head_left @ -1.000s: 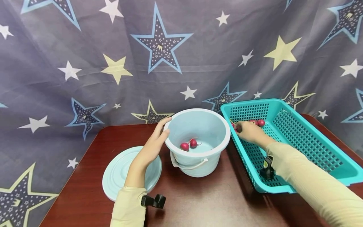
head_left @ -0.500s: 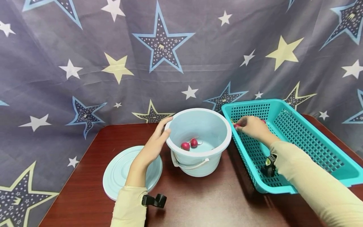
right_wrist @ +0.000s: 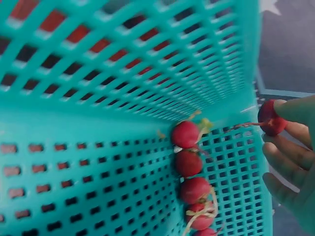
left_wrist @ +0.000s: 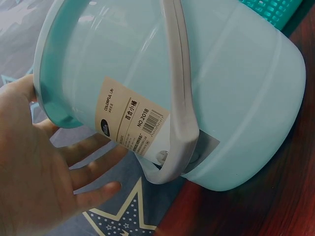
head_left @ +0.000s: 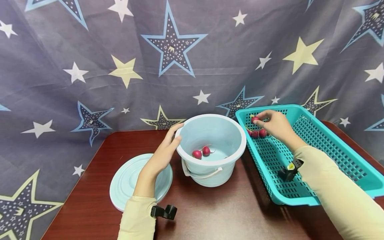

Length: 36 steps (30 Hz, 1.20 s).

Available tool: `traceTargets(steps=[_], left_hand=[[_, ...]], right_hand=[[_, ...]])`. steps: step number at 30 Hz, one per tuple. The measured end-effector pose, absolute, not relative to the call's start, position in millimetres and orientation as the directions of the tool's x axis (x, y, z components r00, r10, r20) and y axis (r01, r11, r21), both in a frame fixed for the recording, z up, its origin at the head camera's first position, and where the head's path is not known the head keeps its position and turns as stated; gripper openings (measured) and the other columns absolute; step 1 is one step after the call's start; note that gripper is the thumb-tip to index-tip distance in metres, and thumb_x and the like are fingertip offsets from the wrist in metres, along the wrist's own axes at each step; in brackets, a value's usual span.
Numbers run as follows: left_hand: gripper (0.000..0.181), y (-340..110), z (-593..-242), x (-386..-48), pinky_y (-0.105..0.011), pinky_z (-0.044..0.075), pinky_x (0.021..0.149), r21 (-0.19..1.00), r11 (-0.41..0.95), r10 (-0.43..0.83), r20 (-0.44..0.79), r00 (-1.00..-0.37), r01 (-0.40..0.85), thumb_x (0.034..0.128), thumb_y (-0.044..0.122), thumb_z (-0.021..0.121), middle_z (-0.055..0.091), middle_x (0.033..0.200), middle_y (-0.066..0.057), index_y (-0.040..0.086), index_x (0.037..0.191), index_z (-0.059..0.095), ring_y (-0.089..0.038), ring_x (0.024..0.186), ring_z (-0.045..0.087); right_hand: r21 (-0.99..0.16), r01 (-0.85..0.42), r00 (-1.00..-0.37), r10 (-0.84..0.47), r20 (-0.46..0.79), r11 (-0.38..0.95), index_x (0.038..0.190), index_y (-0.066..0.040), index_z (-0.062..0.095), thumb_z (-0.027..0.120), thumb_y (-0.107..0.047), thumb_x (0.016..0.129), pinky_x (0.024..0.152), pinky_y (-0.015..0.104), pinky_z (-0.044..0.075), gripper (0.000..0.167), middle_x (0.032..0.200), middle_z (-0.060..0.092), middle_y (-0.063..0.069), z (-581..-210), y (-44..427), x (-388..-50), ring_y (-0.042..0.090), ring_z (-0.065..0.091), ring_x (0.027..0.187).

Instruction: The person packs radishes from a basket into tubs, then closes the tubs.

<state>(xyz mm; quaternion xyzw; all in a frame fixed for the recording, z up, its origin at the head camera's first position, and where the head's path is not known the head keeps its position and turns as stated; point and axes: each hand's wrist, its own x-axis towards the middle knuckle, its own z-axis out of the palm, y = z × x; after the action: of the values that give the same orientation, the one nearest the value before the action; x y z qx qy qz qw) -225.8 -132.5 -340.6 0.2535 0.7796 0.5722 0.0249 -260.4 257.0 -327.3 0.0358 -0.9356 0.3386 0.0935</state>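
Between the thumb and fingers of my right hand (head_left: 276, 125) is a red radish (head_left: 255, 119), pinched above the far left corner of a teal basket (head_left: 288, 200). In the right wrist view the held radish (right_wrist: 272, 118) trails a thin root. Below it several radishes (right_wrist: 188, 162) lie in a row against the basket wall. My left hand (head_left: 163, 150) rests at the left rim of a pale blue bucket (head_left: 210, 173), its fingers (left_wrist: 98, 169) fairly straight along the outside. Two radishes (head_left: 197, 154) show in the bucket; the near wall hides part of its floor.
A round pale blue lid (head_left: 126, 183) lies on the dark red table (head_left: 216, 213), partly under the left forearm. The bucket's white handle (left_wrist: 179, 98) hangs down its front. A grey star-patterned curtain (head_left: 99, 60) stands behind the table.
My right hand has risen from the basket floor with a radish, uncovering the row beneath it. The left hand stays at the bucket rim.
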Motion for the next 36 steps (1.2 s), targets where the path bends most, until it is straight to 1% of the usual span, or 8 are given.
traceTargets(steps=[3, 6, 10, 12, 15, 23, 32, 36], left_hand=[[0.048, -132.9, -340.0, -225.4, -0.049, 0.023, 0.114, 0.906, 0.214, 0.424, 0.250, -0.870, 0.365, 0.1066, 0.024, 0.038, 0.029, 0.156, -0.004, 0.017, 0.153, 0.030, -0.021, 0.141, 0.029], [0.048, -133.4, -339.6, -225.2, -0.049, 0.023, 0.114, 0.905, 0.215, 0.423, 0.252, -0.870, 0.367, 0.1065, 0.024, 0.038, 0.029, 0.156, -0.004, 0.017, 0.153, 0.030, -0.021, 0.142, 0.029], [0.048, -134.1, -339.3, -225.3, -0.048, 0.023, 0.114, 0.903, 0.217, 0.422, 0.255, -0.870, 0.370, 0.1065, 0.024, 0.038, 0.029, 0.156, -0.004, 0.017, 0.153, 0.030, -0.021, 0.141, 0.029], [0.048, -134.7, -339.2, -225.0, -0.048, 0.023, 0.114, 0.904, 0.219, 0.420, 0.253, -0.871, 0.368, 0.1066, 0.024, 0.038, 0.029, 0.156, -0.004, 0.017, 0.153, 0.030, -0.021, 0.141, 0.029], [0.048, -136.0, -339.5, -224.8, -0.049, 0.023, 0.114, 0.904, 0.221, 0.418, 0.250, -0.873, 0.365, 0.1066, 0.024, 0.038, 0.029, 0.156, -0.004, 0.017, 0.153, 0.030, -0.021, 0.141, 0.029], [0.048, -137.7, -339.5, -225.3, -0.049, 0.022, 0.114, 0.905, 0.222, 0.418, 0.248, -0.874, 0.364, 0.1069, 0.024, 0.038, 0.028, 0.156, -0.004, 0.016, 0.153, 0.029, -0.021, 0.142, 0.028], [0.047, -134.9, -339.7, -225.4, -0.047, 0.023, 0.114, 0.906, 0.198, 0.435, 0.261, -0.862, 0.374, 0.1074, 0.021, 0.038, 0.027, 0.157, -0.004, 0.015, 0.153, 0.029, -0.021, 0.142, 0.028], [0.047, -133.5, -340.7, -224.9, -0.047, 0.023, 0.114, 0.905, 0.206, 0.427, 0.259, -0.866, 0.373, 0.1073, 0.022, 0.038, 0.028, 0.157, -0.003, 0.015, 0.153, 0.029, -0.021, 0.142, 0.029]], right_hand=[[-0.666, -0.142, -0.973, 0.019, 0.229, 0.732, 0.119, -0.005, 0.065, 0.064, -0.042, 0.096, 0.053, 0.036, 0.048, 0.043, 0.113, 0.066, 0.019, -321.3, 257.6, -258.5, 0.024, 0.060, 0.072], [-0.705, -0.154, -0.966, 0.045, 0.256, 0.693, 0.120, -0.008, 0.065, 0.065, -0.047, 0.094, 0.051, 0.034, 0.047, 0.047, 0.112, 0.066, 0.017, -316.8, 258.7, -257.1, 0.019, 0.059, 0.070], [-0.724, -0.197, -0.948, 0.059, 0.311, 0.661, 0.120, -0.010, 0.066, 0.066, -0.049, 0.092, 0.063, 0.028, 0.047, 0.048, 0.111, 0.066, 0.011, -313.8, 259.5, -257.7, 0.014, 0.059, 0.086], [-0.732, -0.220, -0.942, 0.055, 0.331, 0.645, 0.120, -0.011, 0.067, 0.066, -0.049, 0.092, 0.071, 0.027, 0.046, 0.047, 0.112, 0.066, 0.008, -312.7, 259.0, -258.1, 0.014, 0.057, 0.091], [-0.742, -0.251, -0.936, 0.040, 0.350, 0.622, 0.121, -0.013, 0.068, 0.067, -0.049, 0.091, 0.075, 0.026, 0.045, 0.047, 0.111, 0.065, 0.002, -310.8, 256.6, -257.6, 0.011, 0.057, 0.094], [-0.758, -0.311, -0.931, -0.023, 0.365, 0.573, 0.120, -0.013, 0.069, 0.072, -0.040, 0.091, 0.070, 0.024, 0.047, 0.040, 0.097, 0.069, -0.003, -307.6, 249.1, -254.8, 0.009, 0.062, 0.088], [-0.763, -0.350, -0.924, -0.065, 0.378, 0.544, 0.118, -0.013, 0.070, 0.074, -0.031, 0.091, 0.076, 0.020, 0.048, 0.033, 0.097, 0.070, -0.006, -303.8, 246.6, -253.1, 0.009, 0.063, 0.089], [-0.748, -0.394, -0.906, -0.091, 0.413, 0.533, 0.116, -0.012, 0.072, 0.075, -0.026, 0.090, 0.072, 0.021, 0.049, 0.030, 0.096, 0.070, -0.007, -296.0, 244.4, -249.5, 0.012, 0.063, 0.087]])
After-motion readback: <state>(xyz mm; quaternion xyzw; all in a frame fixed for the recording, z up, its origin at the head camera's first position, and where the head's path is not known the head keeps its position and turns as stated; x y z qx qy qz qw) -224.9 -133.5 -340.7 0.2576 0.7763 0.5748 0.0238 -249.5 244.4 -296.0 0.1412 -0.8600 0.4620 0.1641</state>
